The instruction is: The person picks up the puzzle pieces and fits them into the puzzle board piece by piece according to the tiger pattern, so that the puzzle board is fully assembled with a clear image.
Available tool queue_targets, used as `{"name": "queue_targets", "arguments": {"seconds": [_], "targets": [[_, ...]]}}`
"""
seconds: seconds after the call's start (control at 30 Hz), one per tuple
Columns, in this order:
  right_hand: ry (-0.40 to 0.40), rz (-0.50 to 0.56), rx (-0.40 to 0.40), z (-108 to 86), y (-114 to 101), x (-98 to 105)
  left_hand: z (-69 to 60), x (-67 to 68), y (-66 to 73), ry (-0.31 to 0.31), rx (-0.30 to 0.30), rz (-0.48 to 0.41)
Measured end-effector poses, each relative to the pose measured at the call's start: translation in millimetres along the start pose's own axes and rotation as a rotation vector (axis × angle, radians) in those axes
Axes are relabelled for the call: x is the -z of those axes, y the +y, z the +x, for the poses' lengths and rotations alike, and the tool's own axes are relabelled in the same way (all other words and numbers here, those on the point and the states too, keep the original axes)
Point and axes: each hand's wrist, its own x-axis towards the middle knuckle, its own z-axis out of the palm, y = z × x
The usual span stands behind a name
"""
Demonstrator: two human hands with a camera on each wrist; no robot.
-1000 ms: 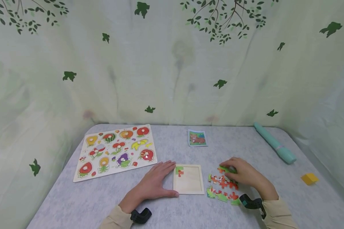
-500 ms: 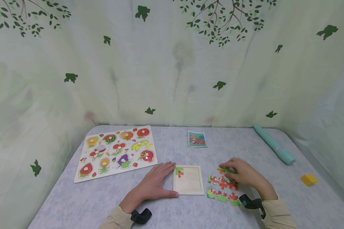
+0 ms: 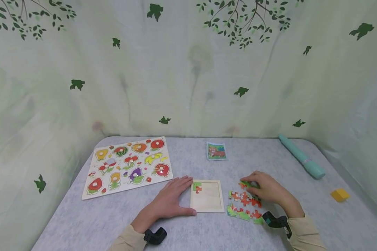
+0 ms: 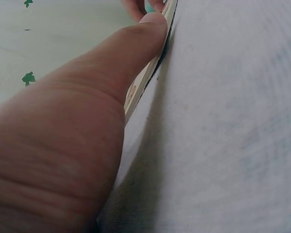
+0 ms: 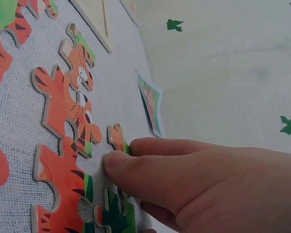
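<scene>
A square wooden tray (image 3: 210, 200) lies mid-table with one green-and-orange piece (image 3: 197, 187) in its upper left corner. My left hand (image 3: 171, 200) rests at its left side, fingers extended, the thumb at the lower left edge; in the left wrist view the thumb (image 4: 140, 41) lies against the tray's side. Right of the tray, several orange and green jigsaw pieces (image 3: 245, 199) lie in loose rows. Over the top row, my right hand (image 3: 265, 188) pinches an orange-and-green piece (image 5: 116, 137) between thumb and fingers, as the right wrist view shows; the fingers partly cover it.
A fruit puzzle board (image 3: 128, 167) lies at the left. Behind the tray is a small picture card (image 3: 216, 151). A teal roll (image 3: 301, 157) lies at the back right, and a yellow block (image 3: 339, 195) sits near the right edge. A patterned curtain hangs behind the table.
</scene>
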Motion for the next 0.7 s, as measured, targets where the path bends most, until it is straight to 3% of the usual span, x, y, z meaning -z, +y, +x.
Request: {"name": "queue_targets", "arguments": {"seconds": [0.7], "targets": [[-0.006,-0.006,0.002,-0.8,-3.9,1.2,1.3,-1.8,-0.8,-0.004,0.008,0.002]]}}
